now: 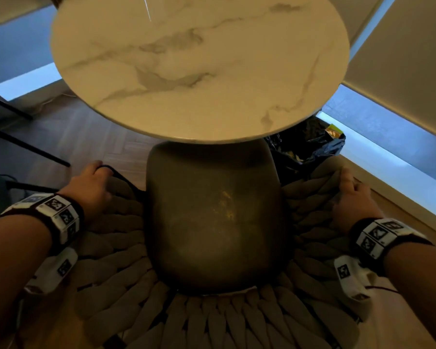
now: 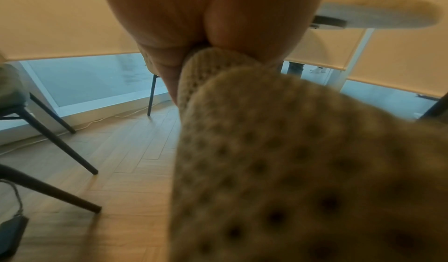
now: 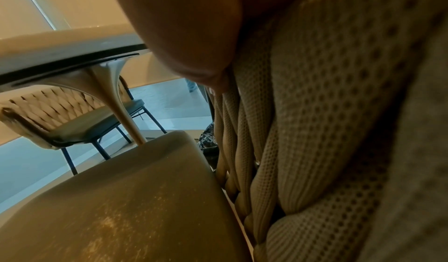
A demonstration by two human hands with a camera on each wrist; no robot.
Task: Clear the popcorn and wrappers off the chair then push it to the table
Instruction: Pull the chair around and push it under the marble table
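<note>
The chair has an olive seat (image 1: 212, 217) and a woven beige wrap-around back (image 1: 126, 280). Its front edge sits under the rim of the round marble table (image 1: 199, 59). A faint yellow dusting of crumbs (image 1: 227, 202) marks the seat; I see no popcorn or wrappers on it. My left hand (image 1: 93, 180) grips the left end of the woven back, fingers curled over the dark frame. My right hand (image 1: 350, 192) grips the right end. In the wrist views, the left hand (image 2: 213, 26) closes on a knitted cord (image 2: 266, 151), and the right hand (image 3: 189, 26) presses against the weave (image 3: 327, 113) beside the seat (image 3: 133, 199).
A black rubbish bag (image 1: 305, 147) with a yellow wrapper in it stands on the floor right of the chair, under the table's edge. Dark legs of another chair (image 1: 23, 144) stand at the left. A second woven chair (image 3: 72, 120) sits beyond the table's pedestal (image 3: 121, 109). Windows line the back.
</note>
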